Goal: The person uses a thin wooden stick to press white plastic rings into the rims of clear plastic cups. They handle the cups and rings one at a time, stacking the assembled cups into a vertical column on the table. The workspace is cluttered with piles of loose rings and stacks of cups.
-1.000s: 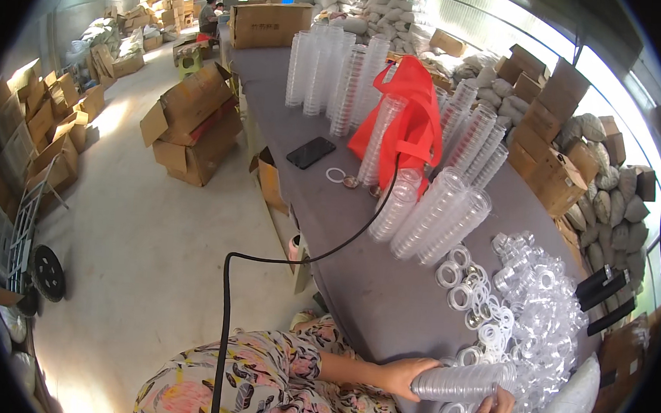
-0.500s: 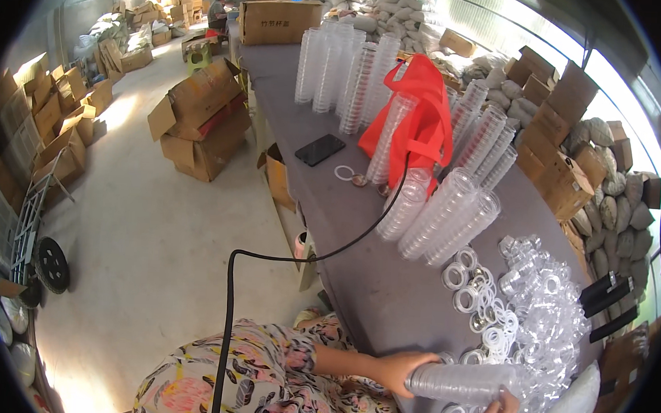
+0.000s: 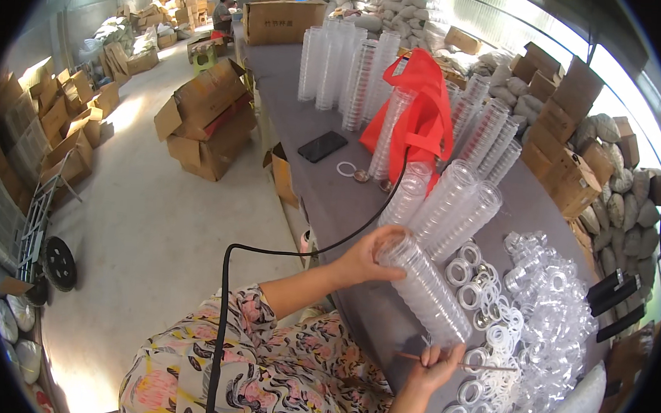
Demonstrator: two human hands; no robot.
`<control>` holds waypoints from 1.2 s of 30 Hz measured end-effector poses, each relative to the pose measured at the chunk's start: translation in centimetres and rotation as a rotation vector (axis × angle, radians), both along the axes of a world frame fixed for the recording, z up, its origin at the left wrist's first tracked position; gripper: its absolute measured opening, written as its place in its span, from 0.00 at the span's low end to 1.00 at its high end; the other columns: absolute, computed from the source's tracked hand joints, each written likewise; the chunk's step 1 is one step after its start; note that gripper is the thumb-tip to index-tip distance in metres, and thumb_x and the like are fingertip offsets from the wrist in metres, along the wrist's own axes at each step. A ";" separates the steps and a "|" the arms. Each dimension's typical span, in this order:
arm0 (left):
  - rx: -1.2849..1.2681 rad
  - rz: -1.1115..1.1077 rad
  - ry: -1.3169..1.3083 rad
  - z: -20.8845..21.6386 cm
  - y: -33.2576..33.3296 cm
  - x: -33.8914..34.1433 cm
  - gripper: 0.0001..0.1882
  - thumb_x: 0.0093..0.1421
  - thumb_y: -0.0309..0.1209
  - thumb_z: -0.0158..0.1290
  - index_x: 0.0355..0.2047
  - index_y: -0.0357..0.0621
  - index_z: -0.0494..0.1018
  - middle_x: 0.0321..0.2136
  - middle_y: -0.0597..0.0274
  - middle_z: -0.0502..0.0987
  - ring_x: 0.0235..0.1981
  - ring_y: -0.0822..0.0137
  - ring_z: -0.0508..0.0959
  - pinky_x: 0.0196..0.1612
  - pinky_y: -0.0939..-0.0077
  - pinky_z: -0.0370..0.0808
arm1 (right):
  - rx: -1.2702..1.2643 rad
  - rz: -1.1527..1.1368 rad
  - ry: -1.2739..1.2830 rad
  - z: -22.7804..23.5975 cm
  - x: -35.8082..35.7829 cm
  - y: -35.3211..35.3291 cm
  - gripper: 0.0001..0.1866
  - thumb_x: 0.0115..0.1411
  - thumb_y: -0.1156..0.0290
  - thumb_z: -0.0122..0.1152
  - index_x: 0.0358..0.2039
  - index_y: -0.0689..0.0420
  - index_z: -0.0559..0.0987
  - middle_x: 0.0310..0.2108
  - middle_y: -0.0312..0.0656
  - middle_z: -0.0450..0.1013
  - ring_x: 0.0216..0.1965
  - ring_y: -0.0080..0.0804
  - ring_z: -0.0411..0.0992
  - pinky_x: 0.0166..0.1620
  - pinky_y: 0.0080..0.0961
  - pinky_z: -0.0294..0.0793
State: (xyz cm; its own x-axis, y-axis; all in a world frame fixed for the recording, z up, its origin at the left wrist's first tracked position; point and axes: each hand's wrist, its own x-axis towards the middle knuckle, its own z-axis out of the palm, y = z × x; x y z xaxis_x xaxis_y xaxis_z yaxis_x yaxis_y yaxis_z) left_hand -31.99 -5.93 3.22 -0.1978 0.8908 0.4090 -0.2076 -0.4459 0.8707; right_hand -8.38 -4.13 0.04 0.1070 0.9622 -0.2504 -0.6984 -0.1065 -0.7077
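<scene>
Cup stack [image 3: 430,294] btwn hands [image 3: 370,258], box [image 3: 304,30] w/ print [image 3: 277,23]

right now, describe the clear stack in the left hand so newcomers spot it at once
Follow the grey table to its near part, left of the white rings. The clear stack slants between the left hand and right hand. Unlike the standing stacks, this one is held.

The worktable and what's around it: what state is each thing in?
Held cup stack, nested, tilted
Left hand, gripping the stack's upper end
Thin stick, held crosswise
Right hand, closed on the stick, by the stack's lower end
White rings, loose, overlapping
Clear plastic pieces, heaped
Red bag, standing, handles up
Phone, lying flat, dark side up
Floor carton, flaps sticking out
</scene>
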 end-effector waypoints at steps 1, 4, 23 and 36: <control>0.017 0.030 0.069 1.4 0.0 -0.2 0.38 0.41 0.24 0.63 0.52 0.39 0.57 0.48 0.61 0.63 0.52 0.71 0.62 0.55 0.75 0.58 | -0.017 0.016 0.023 -0.3 -0.6 0.3 0.12 0.61 0.63 0.45 0.42 0.55 0.66 0.23 0.34 0.62 0.12 0.15 0.50 0.11 0.13 0.48; 0.014 0.106 0.205 3.0 0.3 -1.5 0.38 0.41 0.23 0.62 0.53 0.39 0.58 0.48 0.61 0.64 0.51 0.71 0.63 0.54 0.75 0.59 | -0.079 0.088 0.084 -0.7 -2.4 0.4 0.10 0.61 0.63 0.45 0.40 0.53 0.66 0.20 0.33 0.59 0.12 0.16 0.49 0.12 0.13 0.47; 0.107 0.392 0.419 4.5 2.5 1.0 0.44 0.40 0.30 0.65 0.56 0.37 0.53 0.49 0.56 0.64 0.52 0.67 0.62 0.55 0.74 0.58 | -0.151 0.422 -0.320 -2.5 -5.2 -0.3 0.26 0.59 0.73 0.42 0.58 0.55 0.51 0.48 0.45 0.62 0.43 0.38 0.69 0.38 0.31 0.71; 0.093 0.325 0.433 3.5 4.3 -1.2 0.43 0.38 0.34 0.65 0.54 0.36 0.56 0.47 0.54 0.65 0.50 0.65 0.66 0.53 0.73 0.62 | -0.174 0.519 0.195 -6.9 -9.7 1.6 0.20 0.58 0.73 0.42 0.50 0.66 0.56 0.48 0.52 0.61 0.50 0.49 0.64 0.49 0.42 0.68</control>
State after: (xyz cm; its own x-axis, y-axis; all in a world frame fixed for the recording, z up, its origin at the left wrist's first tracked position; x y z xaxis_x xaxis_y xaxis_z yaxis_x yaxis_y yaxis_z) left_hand -33.22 -1.67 6.70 -0.2529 0.7683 0.5879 0.3217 -0.5063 0.8001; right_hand -18.10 -2.54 -6.82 -0.4314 0.8196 -0.3772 -0.6395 -0.5726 -0.5130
